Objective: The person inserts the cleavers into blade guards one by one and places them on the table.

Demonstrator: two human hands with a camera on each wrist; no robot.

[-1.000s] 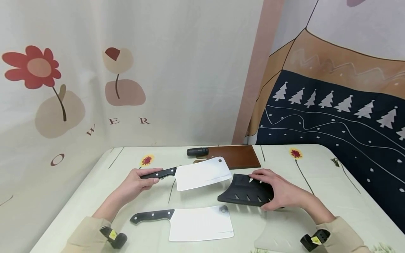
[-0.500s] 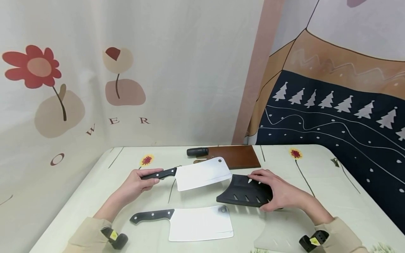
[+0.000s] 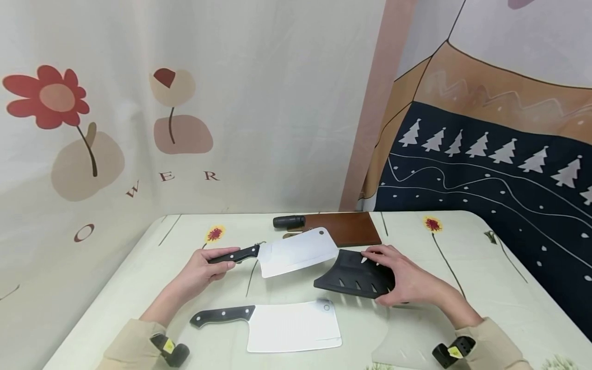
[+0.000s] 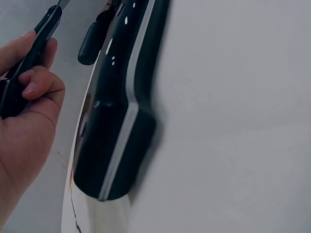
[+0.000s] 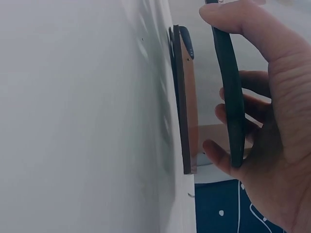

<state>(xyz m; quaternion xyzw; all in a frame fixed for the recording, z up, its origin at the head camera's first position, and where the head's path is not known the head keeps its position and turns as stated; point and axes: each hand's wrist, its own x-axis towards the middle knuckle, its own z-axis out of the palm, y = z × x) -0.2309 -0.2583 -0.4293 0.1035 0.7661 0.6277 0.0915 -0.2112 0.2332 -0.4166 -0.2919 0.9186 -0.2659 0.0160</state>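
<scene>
By its black riveted handle, my left hand (image 3: pixel 201 268) grips a cleaver (image 3: pixel 296 253) above the table, its wide blade pointing right and tilted up. In my right hand (image 3: pixel 409 277) is a black slotted blade guard (image 3: pixel 353 275), pinched between thumb and fingers. The guard's upper left corner is right at the blade's far corner in the head view. From the right wrist view the guard (image 5: pixel 229 92) appears edge-on, thumb on one side and fingers on the other. A second cleaver (image 3: pixel 293 326) lies flat in front, handle to the left.
A translucent white blade guard (image 3: pixel 407 339) lies at the front right, partly under my right forearm. Toward the back edge rests a flat brown piece (image 3: pixel 349 229), with a black handle (image 3: pixel 289 222) at its left end. Printed curtains hang behind the table (image 3: pixel 152 257).
The black guard and my right hand have shifted slightly left and up toward the cleaver. The held cleaver has moved a touch right; the other things lie as before.
</scene>
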